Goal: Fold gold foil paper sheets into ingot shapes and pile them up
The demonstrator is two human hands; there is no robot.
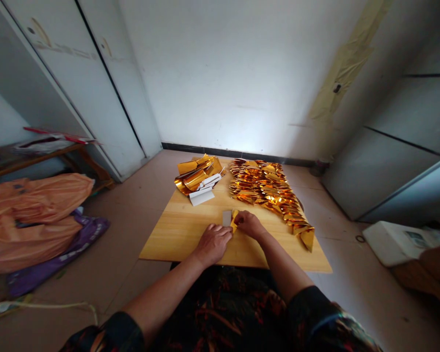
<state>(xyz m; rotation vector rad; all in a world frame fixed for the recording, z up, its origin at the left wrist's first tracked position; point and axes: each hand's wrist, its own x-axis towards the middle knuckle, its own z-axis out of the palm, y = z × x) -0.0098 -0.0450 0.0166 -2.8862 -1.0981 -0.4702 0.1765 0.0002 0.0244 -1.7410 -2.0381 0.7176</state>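
Note:
A small sheet of gold foil paper [234, 217], partly folded with its pale back [227, 218] showing, lies on the wooden board [176, 239] in front of me. My left hand [212, 243] bends its fingers over the sheet's near edge and holds it down. From the other side, my right hand [250, 224] pinches the gold part, its fingertips closed together. Beyond my right hand spread rows of folded gold foil pieces [256, 181], overlapping one another. At the far left of the board sits a loose pile of gold foil sheets [196, 176], some showing white backs [202, 196].
Left on the floor are an orange bag [40, 215], a purple bag [66, 249] and a pale cable [58, 305]. A wooden bench [84, 156] stands behind them. Grey cabinets [95, 73] rise at left. A white box-like device [396, 242] lies at right.

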